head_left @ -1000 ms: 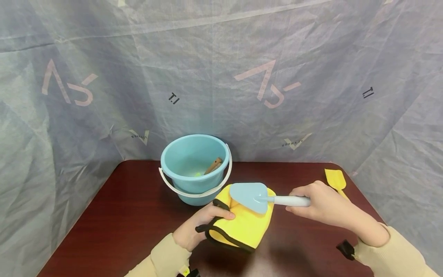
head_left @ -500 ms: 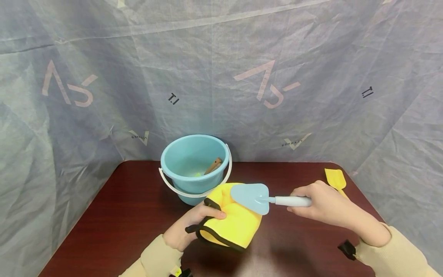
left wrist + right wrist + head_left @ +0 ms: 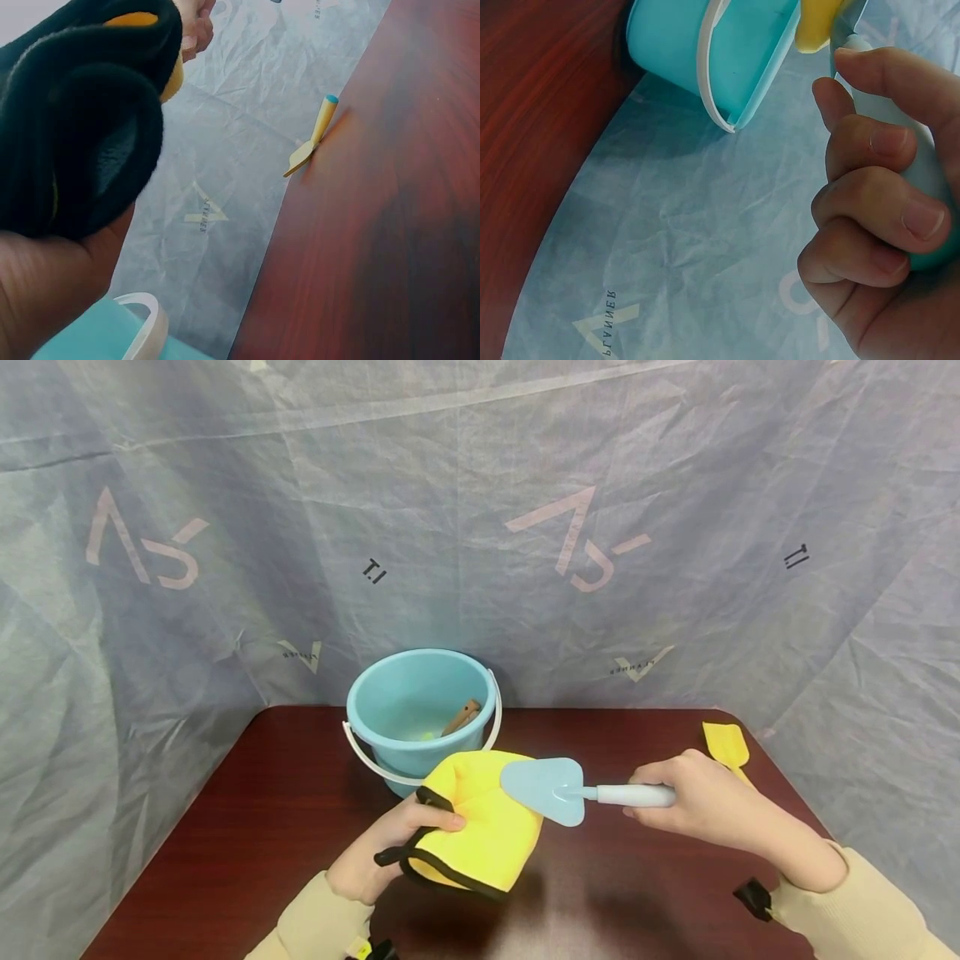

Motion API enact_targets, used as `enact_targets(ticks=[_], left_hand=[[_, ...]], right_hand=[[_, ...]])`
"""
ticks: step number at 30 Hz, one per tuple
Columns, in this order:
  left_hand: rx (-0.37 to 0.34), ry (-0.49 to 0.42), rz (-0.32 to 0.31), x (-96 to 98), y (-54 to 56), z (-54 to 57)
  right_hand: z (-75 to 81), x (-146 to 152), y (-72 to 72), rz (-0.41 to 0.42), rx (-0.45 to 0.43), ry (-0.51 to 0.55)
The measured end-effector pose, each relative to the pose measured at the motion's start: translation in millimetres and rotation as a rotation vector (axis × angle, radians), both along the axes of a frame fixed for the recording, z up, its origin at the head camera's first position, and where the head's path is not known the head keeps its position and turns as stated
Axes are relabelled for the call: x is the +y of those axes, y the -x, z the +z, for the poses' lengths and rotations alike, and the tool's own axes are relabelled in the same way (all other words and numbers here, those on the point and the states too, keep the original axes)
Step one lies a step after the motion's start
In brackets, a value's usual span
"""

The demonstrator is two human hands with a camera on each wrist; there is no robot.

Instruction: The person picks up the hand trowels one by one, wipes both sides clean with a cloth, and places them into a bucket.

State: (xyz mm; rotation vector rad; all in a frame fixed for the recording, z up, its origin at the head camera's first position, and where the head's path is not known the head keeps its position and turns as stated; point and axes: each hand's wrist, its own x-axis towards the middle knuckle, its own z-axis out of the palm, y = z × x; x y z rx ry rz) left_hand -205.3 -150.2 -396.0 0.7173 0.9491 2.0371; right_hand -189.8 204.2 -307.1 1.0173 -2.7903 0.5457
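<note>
A folded yellow cloth (image 3: 480, 827) with black edging is gripped by my left hand (image 3: 397, 839), thumb on top. From the left wrist view, the cloth's dark underside (image 3: 90, 142) bulges above the palm. My right hand (image 3: 693, 802) holds a light blue trowel (image 3: 551, 785) by its white handle (image 3: 636, 795), fingers curled round it in the right wrist view. The trowel's blade overlaps the right side of the cloth in the head view. Both hands are above the table, in front of the blue bucket (image 3: 367, 727).
The bucket has a white handle (image 3: 358, 752) and holds a brown wooden-looking piece (image 3: 461, 717) and something yellow-green. A yellow toy shovel (image 3: 727, 746) lies at the table's far right corner. A grey printed sheet (image 3: 450, 527) hangs behind the dark red table (image 3: 247, 827).
My left hand has moved left with the cloth, so less of it lies behind the trowel blade. The right hand and trowel stay nearly in place.
</note>
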Motion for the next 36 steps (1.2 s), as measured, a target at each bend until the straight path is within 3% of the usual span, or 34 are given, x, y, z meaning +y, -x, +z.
enact_targets(ticks=[2,17,30,36], left_hand=[[0.014,-0.024,-0.012,-3.6,0.2,0.5],[0.001,-0.012,0.097,-29.6,-8.0,-3.7],[0.027,-0.03,0.146,-46.0,-12.7,-5.1],[0.002,0.001,0.207,-60.9,-15.3,-3.7]], right_hand=[[-0.2,0.7,0.4,0.0,0.0,-0.003],[-2.1,2.8,-0.8,-0.01,0.004,-0.023],[-2.6,3.8,-1.6,-0.037,-0.013,-0.067],[-2.6,4.4,-1.9,-0.049,-0.012,-0.084]])
